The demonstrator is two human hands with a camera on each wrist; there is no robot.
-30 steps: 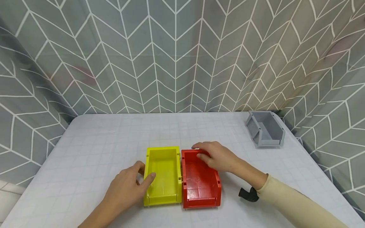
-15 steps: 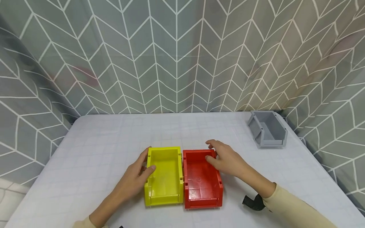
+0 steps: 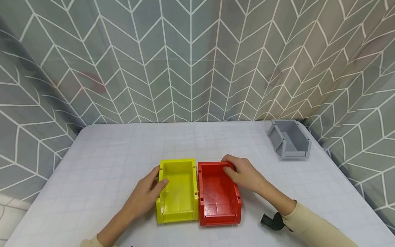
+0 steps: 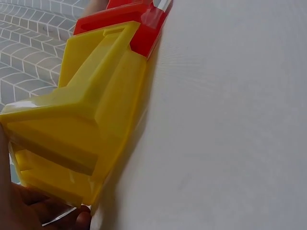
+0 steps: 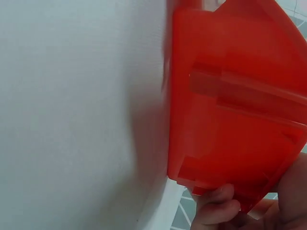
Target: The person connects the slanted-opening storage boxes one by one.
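Note:
A yellow plastic storage bin and a red storage bin stand side by side on the table, their low fronts toward me. My left hand grips the yellow bin's left wall, thumb over the rim and fingers along the outside. In the left wrist view its fingers curl at the far end of the yellow bin. At the red bin's far right corner, my right hand holds the wall with the thumb inside. The right wrist view has its fingers bent around the end of the red bin.
A grey bin stands at the table's back right corner. Beside the right sleeve a black strap-like piece shows. A patterned curtain hangs behind the white-covered table and along its sides.
My left fingers have moved farther along the yellow bin's left wall. The right hand has slid to the red bin's far right corner and closed its fingers there. Both bins stay beside each other.

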